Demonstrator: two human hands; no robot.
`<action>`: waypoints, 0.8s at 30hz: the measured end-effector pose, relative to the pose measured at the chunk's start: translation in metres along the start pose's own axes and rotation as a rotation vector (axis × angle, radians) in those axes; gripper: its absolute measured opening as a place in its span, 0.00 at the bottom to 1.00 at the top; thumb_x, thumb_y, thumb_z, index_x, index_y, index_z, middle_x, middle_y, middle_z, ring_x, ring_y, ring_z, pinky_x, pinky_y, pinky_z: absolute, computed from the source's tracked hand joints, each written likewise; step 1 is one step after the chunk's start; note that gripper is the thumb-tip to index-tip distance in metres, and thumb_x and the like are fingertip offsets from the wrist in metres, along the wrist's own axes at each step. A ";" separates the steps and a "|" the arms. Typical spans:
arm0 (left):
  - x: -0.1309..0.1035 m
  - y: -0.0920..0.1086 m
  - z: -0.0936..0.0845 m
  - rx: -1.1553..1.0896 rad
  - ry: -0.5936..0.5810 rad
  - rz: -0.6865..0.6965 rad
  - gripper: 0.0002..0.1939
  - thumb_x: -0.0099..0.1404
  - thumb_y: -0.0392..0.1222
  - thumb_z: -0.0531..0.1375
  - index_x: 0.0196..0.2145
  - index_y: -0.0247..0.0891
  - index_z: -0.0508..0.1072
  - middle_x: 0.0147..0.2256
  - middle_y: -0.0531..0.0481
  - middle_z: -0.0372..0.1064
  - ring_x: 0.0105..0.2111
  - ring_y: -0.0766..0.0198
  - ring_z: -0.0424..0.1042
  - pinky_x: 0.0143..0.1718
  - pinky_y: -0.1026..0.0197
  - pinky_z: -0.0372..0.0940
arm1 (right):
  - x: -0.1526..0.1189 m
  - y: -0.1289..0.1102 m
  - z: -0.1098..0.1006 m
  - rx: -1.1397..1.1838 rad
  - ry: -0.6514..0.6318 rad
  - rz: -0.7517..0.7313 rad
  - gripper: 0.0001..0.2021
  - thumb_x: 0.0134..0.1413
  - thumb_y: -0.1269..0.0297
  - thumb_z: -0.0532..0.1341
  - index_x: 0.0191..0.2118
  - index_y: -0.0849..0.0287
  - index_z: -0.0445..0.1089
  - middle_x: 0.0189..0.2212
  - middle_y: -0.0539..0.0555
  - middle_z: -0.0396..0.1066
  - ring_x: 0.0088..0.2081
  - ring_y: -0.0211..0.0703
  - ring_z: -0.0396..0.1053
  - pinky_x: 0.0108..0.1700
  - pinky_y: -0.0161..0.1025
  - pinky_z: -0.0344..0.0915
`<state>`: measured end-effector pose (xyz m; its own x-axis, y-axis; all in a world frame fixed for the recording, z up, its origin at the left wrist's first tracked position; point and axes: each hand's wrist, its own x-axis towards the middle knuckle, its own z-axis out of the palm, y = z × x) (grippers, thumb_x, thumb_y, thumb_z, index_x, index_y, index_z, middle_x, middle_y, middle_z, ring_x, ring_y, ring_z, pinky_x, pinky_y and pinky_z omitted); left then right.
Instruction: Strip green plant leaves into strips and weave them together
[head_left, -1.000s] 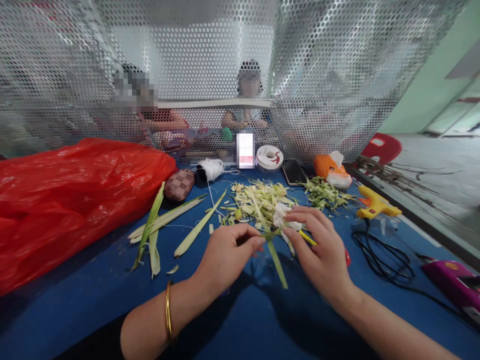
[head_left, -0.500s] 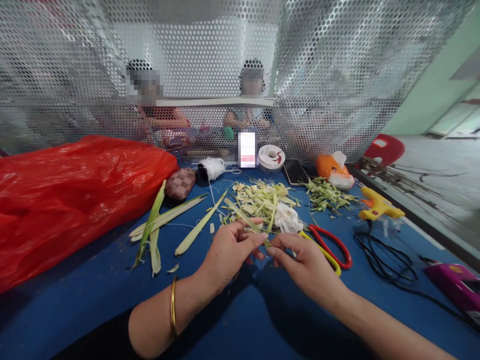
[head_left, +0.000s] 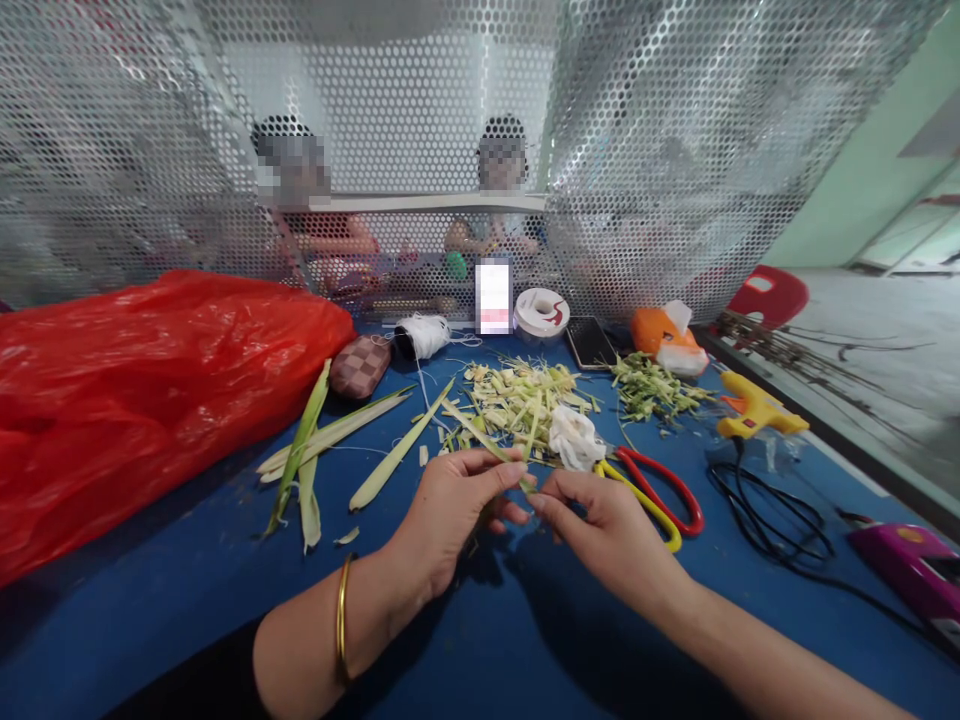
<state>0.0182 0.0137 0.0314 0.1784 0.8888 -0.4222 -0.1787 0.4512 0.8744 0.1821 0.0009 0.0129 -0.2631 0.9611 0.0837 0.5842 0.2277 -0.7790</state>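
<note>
My left hand [head_left: 457, 510], with a gold bangle at the wrist, pinches a pale green corn husk strip [head_left: 480, 432] between thumb and fingers. The strip's long end points up and left over a heap of husk scraps [head_left: 517, 395]. Close beside it, my right hand [head_left: 607, 520] has its thumb and forefinger closed on the lower end of the strip. Another thin green piece stands up near the left thumb; whether it is joined to the strip I cannot tell. Scissors [head_left: 670, 480] with red and yellow handles lie just behind my right hand, beside a crumpled white tissue [head_left: 576, 437].
Long husk leaves [head_left: 397, 455] lie at left, by a red plastic bag [head_left: 150, 400] and a checked pouch [head_left: 361, 366]. Behind are white thread [head_left: 427, 336], a ribbon spool [head_left: 541, 312] and a phone [head_left: 591, 343]. A yellow glue gun [head_left: 761, 405] with black cable lies right.
Both hands stay close together at the strip. The left fingers and the strip have shifted slightly left, and the thin upright piece has tilted a little with them.
</note>
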 end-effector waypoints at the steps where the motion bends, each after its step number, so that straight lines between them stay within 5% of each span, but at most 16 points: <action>1: 0.000 0.000 0.000 -0.033 0.006 -0.021 0.11 0.55 0.38 0.66 0.37 0.33 0.76 0.32 0.46 0.76 0.20 0.72 0.71 0.18 0.71 0.58 | 0.000 0.000 0.001 -0.021 0.012 -0.022 0.17 0.59 0.60 0.55 0.20 0.57 0.62 0.18 0.47 0.65 0.22 0.37 0.62 0.28 0.35 0.56; 6: 0.003 -0.003 0.000 -0.143 -0.011 -0.016 0.10 0.55 0.34 0.66 0.36 0.31 0.75 0.31 0.46 0.76 0.17 0.74 0.68 0.17 0.72 0.58 | -0.004 -0.002 0.002 -0.044 0.067 -0.186 0.18 0.61 0.60 0.55 0.19 0.57 0.61 0.17 0.47 0.60 0.24 0.38 0.60 0.31 0.36 0.57; 13: 0.007 0.000 -0.007 -0.285 -0.376 -0.017 0.13 0.58 0.39 0.66 0.40 0.36 0.70 0.26 0.52 0.74 0.14 0.76 0.65 0.16 0.74 0.58 | 0.001 -0.002 -0.013 0.309 0.380 -0.015 0.10 0.58 0.59 0.57 0.32 0.58 0.70 0.28 0.52 0.71 0.33 0.42 0.67 0.37 0.38 0.63; 19: 0.007 -0.002 -0.007 -0.351 -0.467 -0.038 0.14 0.56 0.39 0.68 0.36 0.36 0.67 0.23 0.56 0.72 0.12 0.77 0.63 0.14 0.74 0.59 | 0.002 -0.009 -0.015 0.545 0.144 0.003 0.09 0.50 0.59 0.63 0.33 0.59 0.75 0.32 0.53 0.75 0.37 0.46 0.71 0.43 0.42 0.65; 24: 0.006 -0.003 -0.007 -0.346 -0.459 -0.063 0.18 0.52 0.41 0.70 0.35 0.37 0.66 0.21 0.58 0.70 0.12 0.76 0.63 0.14 0.75 0.58 | -0.001 -0.012 -0.011 0.636 0.110 0.045 0.08 0.46 0.61 0.66 0.31 0.59 0.75 0.29 0.52 0.75 0.34 0.43 0.70 0.37 0.39 0.66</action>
<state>0.0133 0.0183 0.0244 0.5864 0.7685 -0.2560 -0.4469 0.5706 0.6890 0.1835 -0.0007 0.0285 -0.1486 0.9857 0.0791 0.0147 0.0822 -0.9965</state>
